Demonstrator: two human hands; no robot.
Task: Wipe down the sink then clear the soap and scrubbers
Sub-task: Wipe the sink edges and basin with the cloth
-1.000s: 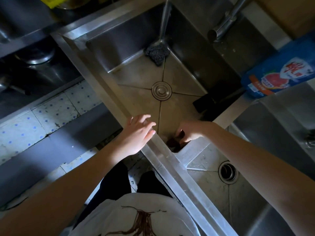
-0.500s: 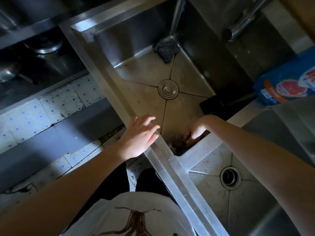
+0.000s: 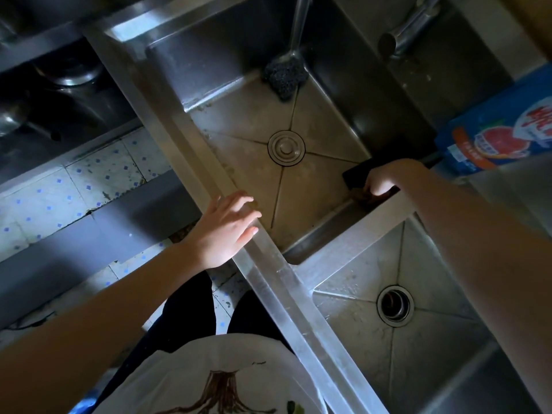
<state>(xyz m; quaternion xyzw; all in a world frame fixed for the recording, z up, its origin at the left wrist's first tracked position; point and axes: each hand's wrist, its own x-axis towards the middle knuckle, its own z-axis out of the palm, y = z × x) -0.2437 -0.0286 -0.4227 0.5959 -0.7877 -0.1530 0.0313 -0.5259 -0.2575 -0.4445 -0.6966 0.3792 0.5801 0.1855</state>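
Wiping under way. Right hand point(image 3: 385, 182) curled its fingers round a brown pad point(image 3: 360, 196) on the sink point(image 3: 239, 121) floor by the right wall. Left hand point(image 3: 227, 231) rested on the rim point(image 3: 268, 273), fingers loosely spread. Scrubber point(image 3: 285, 73), sponge point(image 3: 357, 174) and soap point(image 3: 501, 130) not yet cleared.

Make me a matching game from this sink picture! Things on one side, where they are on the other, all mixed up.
Things
1. wire scrubber
2. blue soap bag
3. left hand
4. right hand

Places
A. resting on the sink rim
B. outside the basin, far right
C. down in the basin, gripping a brown pad beside a black sponge
D. in the basin's far corner

Pairs: 1-D, 2-B, 3-A, 4-C
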